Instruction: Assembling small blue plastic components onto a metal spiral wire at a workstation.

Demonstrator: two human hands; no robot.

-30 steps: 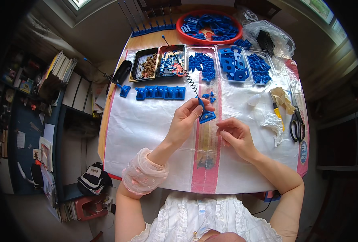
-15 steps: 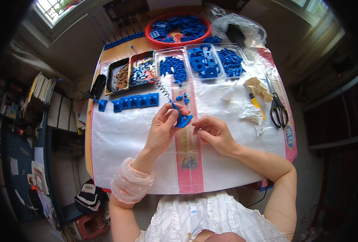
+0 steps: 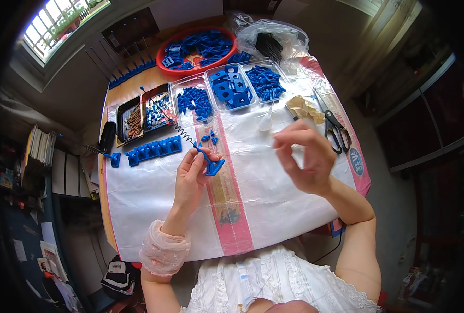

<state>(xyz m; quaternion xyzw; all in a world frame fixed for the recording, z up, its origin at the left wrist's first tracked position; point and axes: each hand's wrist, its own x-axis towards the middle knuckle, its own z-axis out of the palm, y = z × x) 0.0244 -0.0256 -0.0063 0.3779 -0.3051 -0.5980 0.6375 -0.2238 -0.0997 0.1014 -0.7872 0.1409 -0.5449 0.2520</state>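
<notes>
My left hand (image 3: pixel 189 180) is closed on a blue plastic bracket (image 3: pixel 214 167) with a flat square base. From the bracket's upper end a black coil spring (image 3: pixel 181 132) slants up to the left and runs on as a thin rod over the trays. Raised over the right side of the table, my right hand (image 3: pixel 307 156) is slightly blurred; its thumb and forefinger are apart, with nothing visible between them. Several small blue pieces (image 3: pixel 211 138) lie just beyond my left hand. A row of joined blue brackets (image 3: pixel 154 150) sits to its left.
Trays of screws (image 3: pixel 133 122), metal bits (image 3: pixel 159 110), blue cones (image 3: pixel 194 101), square blue plates (image 3: pixel 231 87) and blue parts (image 3: pixel 266 82) line the back. Behind stands a red basin (image 3: pixel 161 63) of blue pieces. Black scissors (image 3: pixel 338 133) and crumpled brown paper (image 3: pixel 305 108) lie right.
My right hand has left the bracket and moved up and right, now covering most of the yellow-handled tool. My left hand still holds the bracket. The whole view has shifted and tilted.
</notes>
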